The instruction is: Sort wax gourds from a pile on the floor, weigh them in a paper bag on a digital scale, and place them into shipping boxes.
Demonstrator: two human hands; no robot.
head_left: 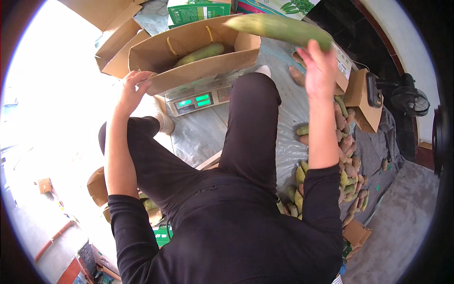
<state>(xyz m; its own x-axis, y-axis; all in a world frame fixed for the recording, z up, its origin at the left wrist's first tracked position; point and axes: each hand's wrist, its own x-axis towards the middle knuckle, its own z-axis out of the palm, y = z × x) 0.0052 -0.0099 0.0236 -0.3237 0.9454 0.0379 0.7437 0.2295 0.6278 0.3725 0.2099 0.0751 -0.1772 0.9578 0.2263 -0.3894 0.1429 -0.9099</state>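
My right hand [320, 71] is raised at the upper right, its fingers closed round one end of a long green gourd [279, 29]. The gourd is held nearly level, slightly blurred, above the right end of an open brown cardboard box [203, 75]. Inside that box lies another green gourd [200, 55], beside yellow cord handles. At the box's near left corner, my left hand [132, 90] pinches the top edge. Beneath the box is a digital scale [197, 102] with lit green displays.
Sweet potatoes [347, 142] and green gourds [300, 175] lie piled to my right on plastic sheeting. A small cardboard box [366, 106] and a black fan [410, 101] stand beyond them. Green printed cartons [198, 12] are at the back. Left, glare washes out much detail.
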